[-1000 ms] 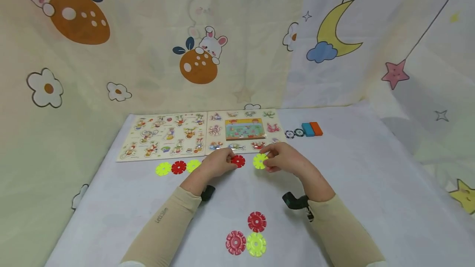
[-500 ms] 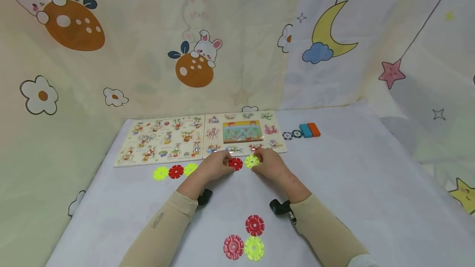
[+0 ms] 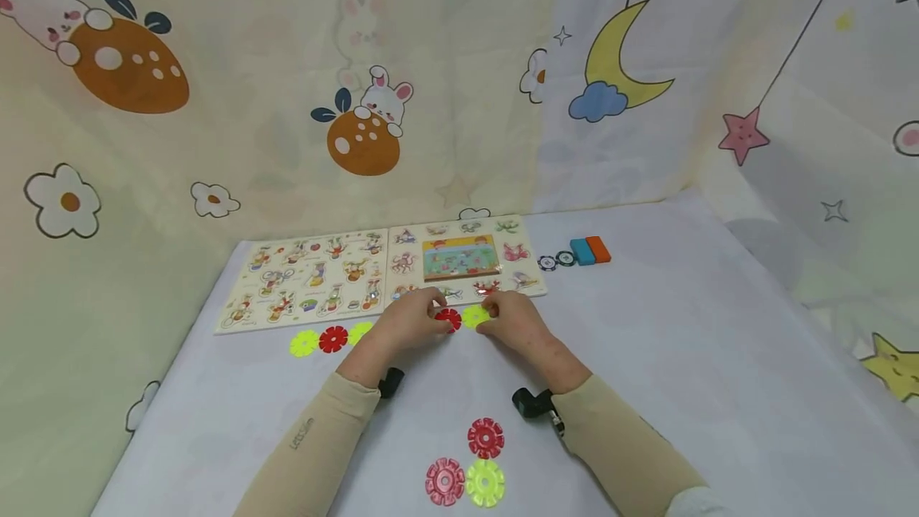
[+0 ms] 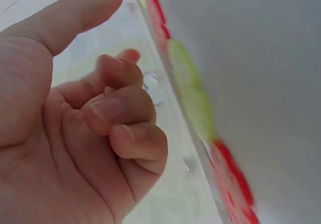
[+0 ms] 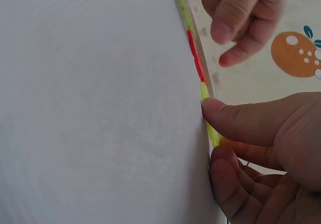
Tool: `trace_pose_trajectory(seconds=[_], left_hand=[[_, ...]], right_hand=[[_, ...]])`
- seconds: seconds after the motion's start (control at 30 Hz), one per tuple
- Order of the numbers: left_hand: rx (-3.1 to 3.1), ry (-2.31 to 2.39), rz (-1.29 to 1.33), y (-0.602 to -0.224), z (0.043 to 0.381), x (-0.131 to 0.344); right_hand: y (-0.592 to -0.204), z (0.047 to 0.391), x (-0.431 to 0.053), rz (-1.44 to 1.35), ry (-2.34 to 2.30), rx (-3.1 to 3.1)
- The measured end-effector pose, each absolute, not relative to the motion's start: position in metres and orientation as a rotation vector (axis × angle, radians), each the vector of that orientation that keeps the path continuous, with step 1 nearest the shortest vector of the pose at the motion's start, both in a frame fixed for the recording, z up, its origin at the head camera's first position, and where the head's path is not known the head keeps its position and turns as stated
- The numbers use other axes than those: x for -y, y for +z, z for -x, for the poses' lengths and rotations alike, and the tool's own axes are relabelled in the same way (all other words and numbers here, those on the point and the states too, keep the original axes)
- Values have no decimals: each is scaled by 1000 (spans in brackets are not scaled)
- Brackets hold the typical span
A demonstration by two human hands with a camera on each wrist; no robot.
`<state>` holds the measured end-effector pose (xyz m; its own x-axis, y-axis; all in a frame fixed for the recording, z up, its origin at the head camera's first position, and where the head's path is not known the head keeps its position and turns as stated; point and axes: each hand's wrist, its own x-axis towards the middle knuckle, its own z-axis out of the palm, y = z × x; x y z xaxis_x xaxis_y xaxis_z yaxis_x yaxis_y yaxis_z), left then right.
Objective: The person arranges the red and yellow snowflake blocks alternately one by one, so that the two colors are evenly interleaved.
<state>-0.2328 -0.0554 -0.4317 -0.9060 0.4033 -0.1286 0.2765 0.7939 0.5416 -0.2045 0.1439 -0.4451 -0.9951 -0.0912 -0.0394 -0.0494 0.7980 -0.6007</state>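
My right hand (image 3: 518,321) pinches a yellow-green notched snowflake disc (image 3: 471,316) between thumb and fingers; the right wrist view shows the thumb (image 5: 235,116) on its edge, the disc lying on the cloth. Directly left of it is a red snowflake disc (image 3: 451,320), edge to edge with it. My left hand (image 3: 411,321) hovers by that red disc, thumb and forefinger apart and holding nothing, the other fingers loosely curled in the left wrist view. Leftward the row continues with a yellow-green disc (image 3: 359,332), a red one (image 3: 333,339) and another yellow-green one (image 3: 305,343). The left hand hides part of the row.
Two picture puzzle boards (image 3: 309,278) lie behind the row. At their right are two small round chips (image 3: 565,258), a blue block (image 3: 582,251) and an orange block (image 3: 598,249). Nearer me lie two red discs (image 3: 486,438) and a yellow-green disc (image 3: 485,483).
My right hand has moved left with the yellow-green disc, bringing it from a gap up against the red disc. My left hand has stayed by the red disc. The head view has shifted slightly.
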Motion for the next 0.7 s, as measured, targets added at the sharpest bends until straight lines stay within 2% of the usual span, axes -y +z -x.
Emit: trace_pose_trajectory(seconds=[0.2, 0.43, 0.57, 0.7], left_hand=[[-2775, 646, -634, -434, 232, 33], [-2861, 583, -636, -441, 231, 24], [-2849, 615, -669, -441, 233, 22], [-2825, 632, -666, -441, 236, 19]], right_hand=[[-448, 206, -140, 150, -981, -2890], [-440, 206, -140, 246, -915, -2839], [-419, 192, -143, 349, -885, -2691], [-397, 166, -136, 587, -782, -2518]])
